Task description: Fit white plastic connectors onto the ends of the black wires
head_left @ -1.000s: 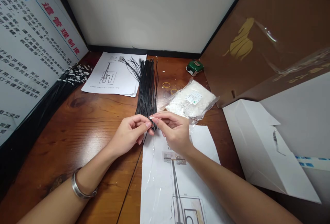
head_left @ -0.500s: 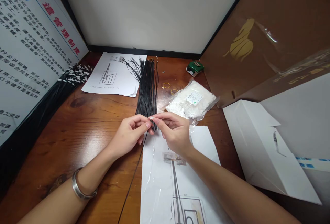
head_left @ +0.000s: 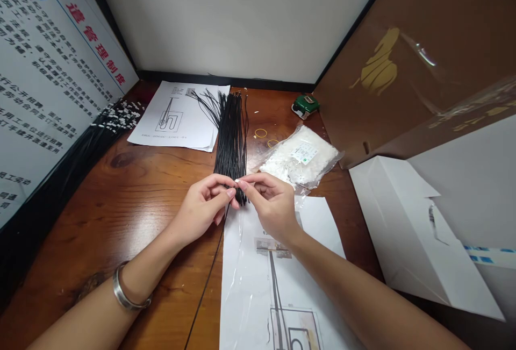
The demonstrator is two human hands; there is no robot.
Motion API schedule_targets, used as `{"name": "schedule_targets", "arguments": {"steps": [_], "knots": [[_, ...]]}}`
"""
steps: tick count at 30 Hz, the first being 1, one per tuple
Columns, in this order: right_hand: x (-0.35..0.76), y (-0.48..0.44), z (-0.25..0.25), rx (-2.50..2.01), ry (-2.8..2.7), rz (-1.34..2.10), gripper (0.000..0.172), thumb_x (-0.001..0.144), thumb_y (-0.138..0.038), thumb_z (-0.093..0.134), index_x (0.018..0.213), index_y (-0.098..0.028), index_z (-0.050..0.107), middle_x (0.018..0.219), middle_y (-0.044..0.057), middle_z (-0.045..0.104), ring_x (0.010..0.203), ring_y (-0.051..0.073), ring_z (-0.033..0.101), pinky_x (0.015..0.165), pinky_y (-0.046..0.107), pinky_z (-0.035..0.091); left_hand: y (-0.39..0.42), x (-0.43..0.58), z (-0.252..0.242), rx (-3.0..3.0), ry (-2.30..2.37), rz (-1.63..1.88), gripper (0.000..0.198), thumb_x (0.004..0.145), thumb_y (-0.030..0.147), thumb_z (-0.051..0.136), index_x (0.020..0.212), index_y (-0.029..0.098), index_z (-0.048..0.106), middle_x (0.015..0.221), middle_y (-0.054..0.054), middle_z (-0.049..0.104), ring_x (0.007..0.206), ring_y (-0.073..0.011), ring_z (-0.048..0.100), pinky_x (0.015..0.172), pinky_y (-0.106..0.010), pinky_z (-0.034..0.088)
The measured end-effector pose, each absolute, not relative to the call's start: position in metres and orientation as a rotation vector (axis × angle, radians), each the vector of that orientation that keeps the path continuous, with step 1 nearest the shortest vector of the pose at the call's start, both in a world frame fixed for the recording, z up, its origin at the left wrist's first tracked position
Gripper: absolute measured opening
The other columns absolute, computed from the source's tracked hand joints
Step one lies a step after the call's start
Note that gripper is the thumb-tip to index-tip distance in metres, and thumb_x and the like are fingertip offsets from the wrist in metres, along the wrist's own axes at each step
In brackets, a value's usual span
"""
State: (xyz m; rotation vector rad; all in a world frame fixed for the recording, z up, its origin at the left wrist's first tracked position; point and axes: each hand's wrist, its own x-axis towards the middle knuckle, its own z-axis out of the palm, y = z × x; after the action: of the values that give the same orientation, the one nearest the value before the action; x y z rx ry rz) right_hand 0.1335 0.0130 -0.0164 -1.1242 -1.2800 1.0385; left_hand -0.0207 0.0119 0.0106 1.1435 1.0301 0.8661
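My left hand [head_left: 207,202] is closed on a thin black wire [head_left: 206,285], whose tail runs down toward the front edge of the view. Opposite it, my right hand [head_left: 272,202] pinches a tiny white connector [head_left: 237,181] between thumb and forefinger. The fingertips of both hands meet there, and they hide how wire and connector sit together. Right behind and under the fingers lies a thick bundle of black wires [head_left: 230,140]. A clear bag of small white parts [head_left: 302,154] rests just beyond my right hand.
A printed drawing in a clear sleeve [head_left: 245,285] lies under my right forearm. More drawing sheets [head_left: 173,119] are at the back left. Wires with white ends [head_left: 116,116] line the left panel. A green tape measure [head_left: 305,105], yellow rubber bands [head_left: 260,133] and a white box [head_left: 403,226] are around.
My fingers have shifted very slightly at the tips, and the white connector shows a little differently between them. Everything else stays in place.
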Motion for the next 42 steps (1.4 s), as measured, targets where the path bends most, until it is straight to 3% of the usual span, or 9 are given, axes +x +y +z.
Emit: {"name": "schedule_targets", "arguments": {"steps": [26, 42], "knots": [[0.1336, 0.0119, -0.0167, -1.122, -1.330, 1.043, 0.011, 0.078, -0.029, 0.067, 0.074, -0.019, 0.068, 0.065, 0.002, 0.065, 0.050, 0.010, 0.053, 0.045, 0.025, 0.041, 0.0099, -0.0194, 0.0130, 1.199, 1.107, 0.878, 0.026, 0.082, 0.040, 0.063, 0.078, 0.015, 0.058, 0.068, 0.001, 0.062, 0.043, -0.0045, 0.041, 0.041, -0.019, 0.031], [0.1336, 0.0122, -0.0166, -1.113, -1.290, 1.049, 0.011, 0.078, -0.029, 0.068, 0.072, -0.020, 0.070, 0.064, 0.002, 0.064, 0.055, 0.012, 0.057, 0.048, 0.026, 0.045, 0.0096, -0.0185, 0.0143, 1.207, 1.113, 0.874, 0.024, 0.082, 0.039, 0.063, 0.078, 0.016, 0.058, 0.068, 0.001, 0.064, 0.043, -0.0046, 0.041, 0.041, -0.019, 0.030]]}}
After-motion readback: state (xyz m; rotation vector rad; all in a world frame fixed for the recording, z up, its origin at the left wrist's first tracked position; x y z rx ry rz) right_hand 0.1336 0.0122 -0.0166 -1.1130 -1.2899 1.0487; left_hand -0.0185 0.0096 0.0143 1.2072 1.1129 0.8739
